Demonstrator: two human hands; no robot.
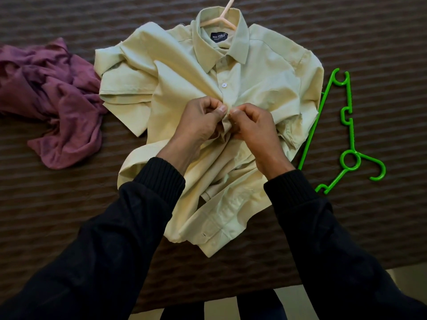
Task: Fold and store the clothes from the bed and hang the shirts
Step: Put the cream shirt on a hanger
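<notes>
Dim, warm, even light; soft shadows, dark corners, slight wide-angle bending.

Both hands pinching pale green shirt placket, pink hanger inside

Shirt at the middle of the bed, your hands on its front.

You have the shirt spread on the bed, collar far, hem near, with a hanger inside the collar. Your left hand and right hand meet on its front placket, apparently at a button. A crumpled garment lies left; a second hanger lies right, just beside the shirt.
</notes>
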